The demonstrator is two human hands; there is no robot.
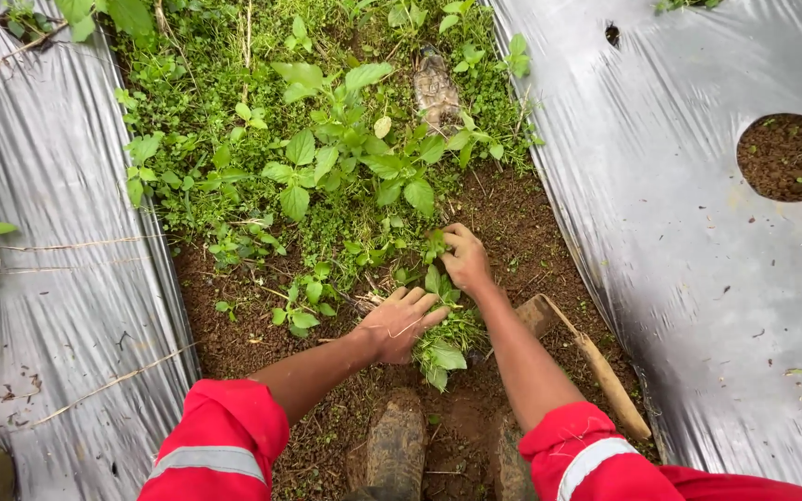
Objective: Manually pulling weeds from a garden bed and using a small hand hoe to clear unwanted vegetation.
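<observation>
- Green weeds (327,167) fill the soil strip (531,232) between two sheets of silver plastic mulch (661,186); the thickest growth stands beyond the hands, and near the feet the brown earth is mostly bare.
- Left hand (399,323) lies palm down on a pulled bunch (443,345) of leafy stems, fingers loosely curled over it. Half closed, pressing and gathering more than clamping.
- Right hand (465,259) is closed round a small leafy weed (433,246) low on its stems, just above the ground, thumb and fingers pinched together. Knuckles hide the exact hold.
- Handling, as judged: the weeds look light, soft and limp, with thin stems that would snap if taken high. Best hold is at the base, close to the soil, where the stem is toughest and the root can come with it.
- Leaves look damp and the soil moist and crumbly; roots probably let go easily, though wet stems may slip in bare fingers.
- The bunch is floppy and loose; it needs the whole hand round it or it will shed leaves.
- A wooden handle (596,366) lies on the soil just right of the right forearm, untouched.
- Two muddy boots (399,443) stand in the strip below the hands; red sleeves (220,436) with a grey band are pushed up the forearms.
- Round planting holes (786,156) in the right sheet show bare earth.
</observation>
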